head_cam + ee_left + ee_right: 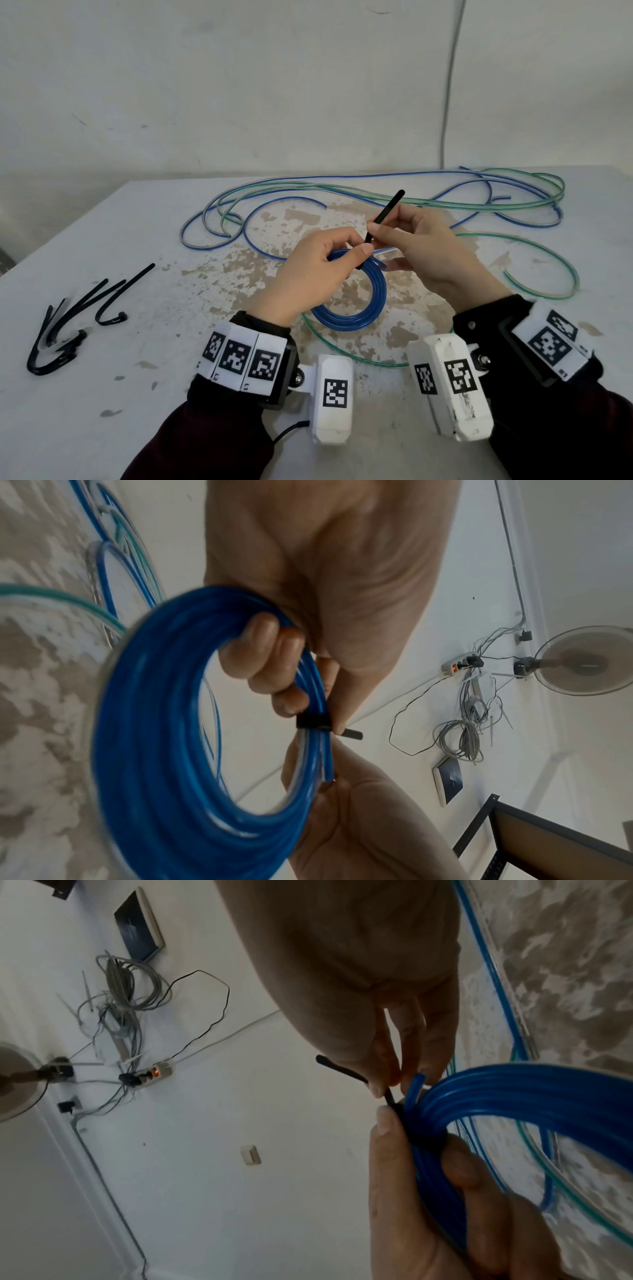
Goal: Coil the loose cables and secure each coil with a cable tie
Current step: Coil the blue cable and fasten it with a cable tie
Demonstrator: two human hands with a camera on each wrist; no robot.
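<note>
Coil: the round coil of blue plastic cable sits at the frame's centre, above the white, paint-worn bench.
Left hand: the left hand curls around the coil's upper edge.
Right hand: the right hand pinches the thin black cable tie wrapped around the coil.
Behind: loose blue and green cables sprawl across the upper centre, partly hidden by both hands.
Left: a pile of spare black cable ties lies well apart.
</note>
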